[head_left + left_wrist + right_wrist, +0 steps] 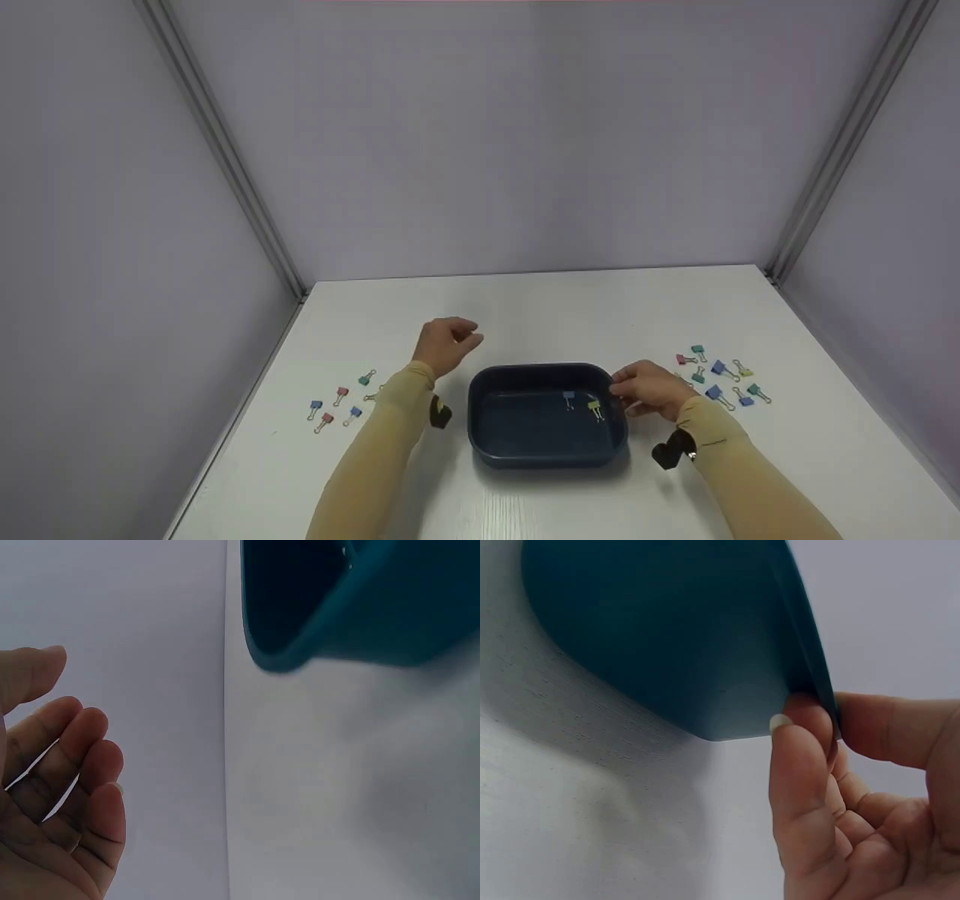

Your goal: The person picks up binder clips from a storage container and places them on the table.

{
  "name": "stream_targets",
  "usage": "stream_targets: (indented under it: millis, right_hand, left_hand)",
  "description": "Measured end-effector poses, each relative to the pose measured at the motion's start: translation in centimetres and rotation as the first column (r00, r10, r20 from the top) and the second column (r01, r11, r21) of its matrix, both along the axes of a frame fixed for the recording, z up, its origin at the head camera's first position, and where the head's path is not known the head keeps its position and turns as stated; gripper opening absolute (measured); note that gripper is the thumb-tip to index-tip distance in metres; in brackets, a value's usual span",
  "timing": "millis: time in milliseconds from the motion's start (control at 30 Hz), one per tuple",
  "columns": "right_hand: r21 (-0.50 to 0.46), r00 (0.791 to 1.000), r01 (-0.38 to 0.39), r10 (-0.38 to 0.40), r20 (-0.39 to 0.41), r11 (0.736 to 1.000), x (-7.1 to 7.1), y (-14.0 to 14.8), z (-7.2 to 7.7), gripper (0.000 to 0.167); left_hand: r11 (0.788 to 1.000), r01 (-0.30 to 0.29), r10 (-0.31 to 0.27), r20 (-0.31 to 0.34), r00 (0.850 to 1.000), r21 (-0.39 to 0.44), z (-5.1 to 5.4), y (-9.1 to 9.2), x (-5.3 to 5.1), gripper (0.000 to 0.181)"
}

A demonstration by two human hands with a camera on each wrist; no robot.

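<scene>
A dark blue rectangular tray [510, 459] stands in the middle of the white table. Inside it, toward the right, lie a blue binder clip [568, 396] and a yellow binder clip [595, 406]. My right hand [651, 388] pinches the tray's right rim between thumb and fingers; the right wrist view shows the tray wall [705, 652] between them. Beyond the tray's left back corner, my left hand [448, 345] is held above the table, apart from the tray. Its fingers [75, 742] are loosely bent, with nothing between them and the thumb.
Several coloured binder clips [343, 391] lie spread on the table's left side, one partly hidden by the left sleeve. On the right lies another group of binder clips [720, 367], near the right hand. Grey walls [525, 150] enclose the table at the back and both sides.
</scene>
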State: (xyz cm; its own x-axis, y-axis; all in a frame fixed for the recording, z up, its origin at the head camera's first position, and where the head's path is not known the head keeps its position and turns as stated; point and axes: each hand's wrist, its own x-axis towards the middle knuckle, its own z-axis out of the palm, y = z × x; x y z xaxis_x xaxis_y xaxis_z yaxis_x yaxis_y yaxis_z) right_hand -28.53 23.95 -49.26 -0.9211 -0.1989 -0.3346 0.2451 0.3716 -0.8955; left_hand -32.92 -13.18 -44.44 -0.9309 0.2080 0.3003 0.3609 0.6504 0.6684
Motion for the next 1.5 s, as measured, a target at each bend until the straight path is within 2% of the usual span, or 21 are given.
stream_targets:
  millis: [100,267,433,633,900,1167,1300,1500]
  right_hand:
    - [0.012,1.0,0.009,-0.009,-0.004,1.0,0.0,0.0,0.0,0.031]
    - [0.031,1.0,0.012,-0.011,-0.008,0.999,-0.2,0.0,-0.1,0.031]
    - [0.039,1.0,0.019,-0.018,-0.003,0.999,-0.2,0.1,-0.3,0.03]
    - [0.036,1.0,0.022,-0.021,-0.01,0.999,-0.1,0.0,-0.2,0.028]
    - [0.021,1.0,0.019,-0.019,-0.004,1.0,0.3,-0.4,-0.3,0.03]
    - [-0.032,1.0,-0.021,0.021,0.004,0.999,0.5,-0.3,-0.2,0.026]
    - [-0.032,1.0,-0.016,0.016,0.007,0.999,0.4,-0.3,-0.3,0.025]
    - [-0.011,1.0,0.011,-0.011,-0.001,1.0,0.4,-0.4,-0.6,0.026]
  left_hand:
    - [0.998,0.057,-0.057,-0.011,0.998,-0.007,0.4,2.2,0.1,0.023]
    - [0.994,0.113,-0.113,0.029,0.993,0.007,0.5,5.6,0.3,0.024]
    - [0.988,0.154,-0.153,0.055,0.987,-0.008,-0.1,8.5,0.7,0.025]
    - [0.976,0.212,-0.208,0.07,0.976,-0.057,-1.4,11.4,1.2,0.025]
    - [0.948,0.274,-0.259,0.106,0.96,-0.164,-3.3,14.1,1.8,0.026]
    - [0.909,0.314,-0.292,0.121,0.949,-0.273,-4.4,16.3,2.3,0.024]
    - [0.883,0.338,-0.311,0.134,0.941,-0.326,-5.0,17.1,2.4,0.024]
    - [0.863,0.369,-0.315,0.206,0.927,-0.346,-6.1,17.5,2.4,0.019]
